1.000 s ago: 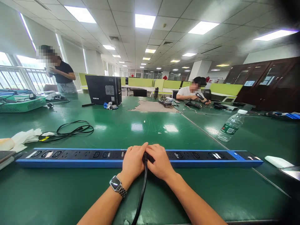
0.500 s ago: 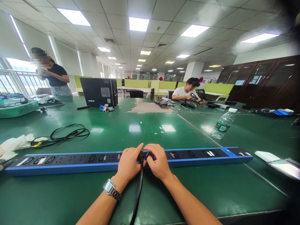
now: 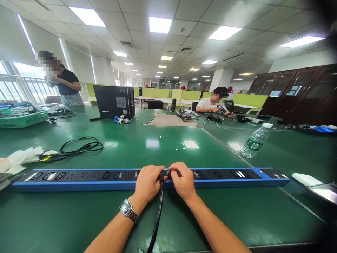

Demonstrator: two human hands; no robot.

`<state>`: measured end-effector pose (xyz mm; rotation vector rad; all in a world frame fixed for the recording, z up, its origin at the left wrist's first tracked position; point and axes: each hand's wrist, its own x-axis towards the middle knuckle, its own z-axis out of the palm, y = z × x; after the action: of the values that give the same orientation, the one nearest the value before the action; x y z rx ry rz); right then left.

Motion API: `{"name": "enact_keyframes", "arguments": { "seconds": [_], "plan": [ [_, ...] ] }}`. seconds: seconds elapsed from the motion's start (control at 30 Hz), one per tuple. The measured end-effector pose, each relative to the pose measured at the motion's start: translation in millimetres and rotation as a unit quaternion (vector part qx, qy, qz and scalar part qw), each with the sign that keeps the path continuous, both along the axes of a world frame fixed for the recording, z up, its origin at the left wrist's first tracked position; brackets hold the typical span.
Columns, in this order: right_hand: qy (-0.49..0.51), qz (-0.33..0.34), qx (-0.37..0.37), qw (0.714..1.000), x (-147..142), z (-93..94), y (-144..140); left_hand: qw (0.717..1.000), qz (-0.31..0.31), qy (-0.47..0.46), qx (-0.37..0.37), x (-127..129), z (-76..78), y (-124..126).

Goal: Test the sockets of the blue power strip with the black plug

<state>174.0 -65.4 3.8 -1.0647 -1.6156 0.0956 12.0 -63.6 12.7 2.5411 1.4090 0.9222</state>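
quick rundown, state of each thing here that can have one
power strip: flat on the table, most sockets empty
black cable: plug at the strip, between both hands
left hand: closed on plug
right hand: fingers on plug
water bottle: capped, upright

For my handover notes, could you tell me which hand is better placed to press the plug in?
Probably the right hand: its fingers pinch the black plug, while the left hand braces the power strip.

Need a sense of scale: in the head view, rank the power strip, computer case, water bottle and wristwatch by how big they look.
1. power strip, widest by far
2. computer case
3. water bottle
4. wristwatch
The case and bottle sit farther back, so they look smaller than they really are.
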Motion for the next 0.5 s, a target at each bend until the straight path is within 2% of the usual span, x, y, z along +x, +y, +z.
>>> {"name": "enact_keyframes", "arguments": {
  "seconds": [0.5],
  "plan": [
    [-0.02, 0.013, -0.014, 1.0, -0.8, -0.3, 1.0, 1.0, -0.001, -0.009, 0.006, 0.0, -0.3, -0.1]
  ]
}}
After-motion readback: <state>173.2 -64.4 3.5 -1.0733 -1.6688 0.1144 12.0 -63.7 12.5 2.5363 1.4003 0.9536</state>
